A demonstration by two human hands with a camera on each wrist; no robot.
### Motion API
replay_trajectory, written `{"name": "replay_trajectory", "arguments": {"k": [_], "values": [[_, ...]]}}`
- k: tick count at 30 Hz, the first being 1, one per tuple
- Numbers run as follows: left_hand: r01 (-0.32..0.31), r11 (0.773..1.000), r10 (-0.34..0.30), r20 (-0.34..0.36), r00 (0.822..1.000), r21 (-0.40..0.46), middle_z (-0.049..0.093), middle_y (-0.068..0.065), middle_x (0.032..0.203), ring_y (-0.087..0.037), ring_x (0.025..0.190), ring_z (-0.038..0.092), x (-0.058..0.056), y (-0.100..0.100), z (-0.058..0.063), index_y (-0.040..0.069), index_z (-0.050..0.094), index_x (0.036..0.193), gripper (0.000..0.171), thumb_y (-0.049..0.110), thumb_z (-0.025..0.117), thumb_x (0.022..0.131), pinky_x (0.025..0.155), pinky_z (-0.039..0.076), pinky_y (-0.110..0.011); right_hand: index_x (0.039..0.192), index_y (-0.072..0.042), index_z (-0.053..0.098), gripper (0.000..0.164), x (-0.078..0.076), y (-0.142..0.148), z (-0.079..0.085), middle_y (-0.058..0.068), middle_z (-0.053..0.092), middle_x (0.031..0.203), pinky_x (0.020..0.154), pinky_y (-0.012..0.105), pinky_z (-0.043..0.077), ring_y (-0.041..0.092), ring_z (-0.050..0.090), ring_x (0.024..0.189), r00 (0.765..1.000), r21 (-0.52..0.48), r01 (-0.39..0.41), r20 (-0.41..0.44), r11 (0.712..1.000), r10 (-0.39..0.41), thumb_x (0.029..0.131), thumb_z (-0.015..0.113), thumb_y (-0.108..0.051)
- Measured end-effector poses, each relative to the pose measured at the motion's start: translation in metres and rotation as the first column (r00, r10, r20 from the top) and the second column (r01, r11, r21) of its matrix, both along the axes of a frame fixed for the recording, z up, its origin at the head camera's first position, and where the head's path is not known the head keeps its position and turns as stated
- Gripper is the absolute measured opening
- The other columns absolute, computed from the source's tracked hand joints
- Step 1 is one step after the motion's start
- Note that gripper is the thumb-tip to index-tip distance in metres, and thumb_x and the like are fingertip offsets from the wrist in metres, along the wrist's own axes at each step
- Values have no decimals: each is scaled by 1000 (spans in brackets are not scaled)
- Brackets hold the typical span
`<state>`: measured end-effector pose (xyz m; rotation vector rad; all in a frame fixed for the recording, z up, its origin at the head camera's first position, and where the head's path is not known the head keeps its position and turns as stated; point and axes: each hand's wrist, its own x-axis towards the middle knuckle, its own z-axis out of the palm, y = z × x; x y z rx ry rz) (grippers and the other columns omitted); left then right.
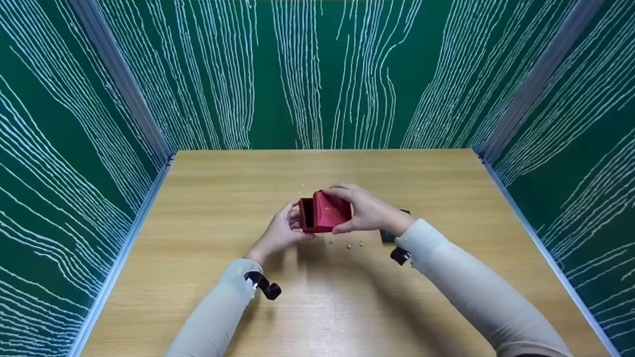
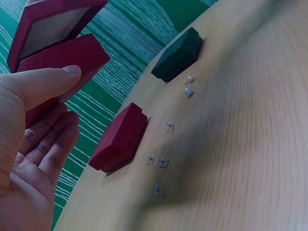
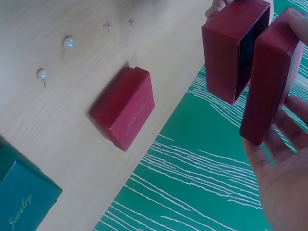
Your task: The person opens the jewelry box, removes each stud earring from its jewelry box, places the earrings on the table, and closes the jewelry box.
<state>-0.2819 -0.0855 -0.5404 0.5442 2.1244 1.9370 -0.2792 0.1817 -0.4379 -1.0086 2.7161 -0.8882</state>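
A red jewelry box is held in both hands above the table, its two halves tilted apart. My left hand [image 1: 280,232] grips the box base [image 3: 221,62], thumb along its side in the left wrist view. My right hand [image 1: 369,210] holds the lid [image 1: 332,213] between thumb and fingers; gold print shows on its top. The lid's pale inside faces the left wrist camera, and the base shows a dark inside. Beneath the hands lie pearl stud earrings [image 3: 69,43] and star-shaped stud earrings [image 2: 163,162].
Another red jewelry box [image 3: 130,108], closed, stands on the wooden table [image 1: 223,188] behind the earrings. To the right, partly behind the right wrist, sits a green jewelry box [image 1: 388,237]. Green, white-streaked panels [image 1: 287,74] border the table's back and sides.
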Motion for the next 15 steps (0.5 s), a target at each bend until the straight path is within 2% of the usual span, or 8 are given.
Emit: {"name": "replay_trajectory", "arguments": {"k": [5, 8, 11, 15], "values": [[27, 1000, -27, -8, 1000, 6, 69, -26, 140, -32, 119, 73, -1, 3, 1, -1, 30, 167, 108, -5, 89, 78, 110, 60, -42, 160, -8, 53, 95, -6, -6, -1, 17, 58, 155, 110, 50, 60, 36, 58, 137, 1000, -6, -25, 1, 1000, 25, 79, 99, -27], [33, 999, -33, 3, 999, 19, 70, -24, 137, -30, 118, 73, -1, 5, 1, 1, 33, 166, 106, -6, 89, 77, 112, 59, -48, 160, -9, 52, 95, -8, -10, -1, 17, 57, 156, 109, 48, 61, 35, 58, 136, 999, -3, -27, 19, 1000, 27, 80, 99, -28], [35, 999, -35, 18, 999, 37, 70, -24, 136, -30, 118, 73, 0, 7, 2, 1, 33, 166, 105, -7, 88, 77, 113, 58, -47, 160, -9, 53, 94, -10, -12, -2, 17, 56, 157, 109, 49, 61, 35, 58, 136, 999, 5, -27, 24, 1000, 27, 80, 98, -29], [33, 999, -34, 24, 999, 33, 69, -24, 140, -32, 123, 71, 1, 9, 4, 1, 33, 166, 104, -7, 88, 78, 112, 59, -41, 159, -8, 54, 92, -9, -14, -3, 18, 57, 156, 110, 50, 61, 36, 59, 136, 999, 12, -42, 7, 999, 42, 81, 98, -31]]}}
